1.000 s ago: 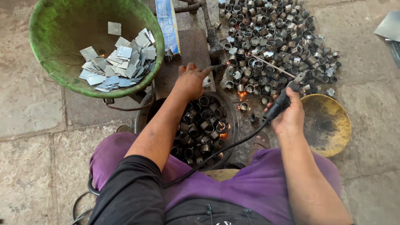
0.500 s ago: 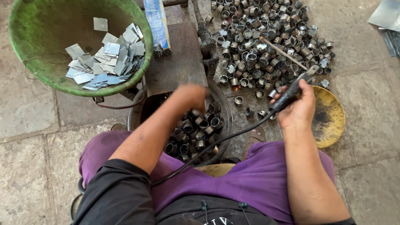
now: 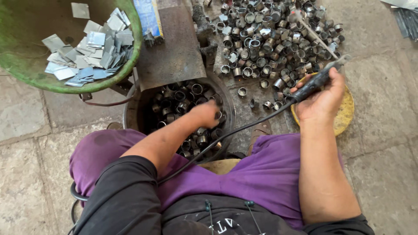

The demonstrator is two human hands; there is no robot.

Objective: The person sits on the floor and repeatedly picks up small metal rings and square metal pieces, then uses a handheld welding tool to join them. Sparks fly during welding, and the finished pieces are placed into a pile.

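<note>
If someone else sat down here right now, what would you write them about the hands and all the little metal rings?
Left hand: down in the round dark metal pan between the knees, fingers among the small metal rings in it; grip hidden.
Right hand: closed around the black corded tool, above the shallow yellow dish.
Big heap of short metal rings lies on the stone floor ahead.
Green round basin at upper left holds flat square metal pieces.
Done: many rings piled ahead. Left: the pan holds plenty of rings, and the basin many squares.
</note>
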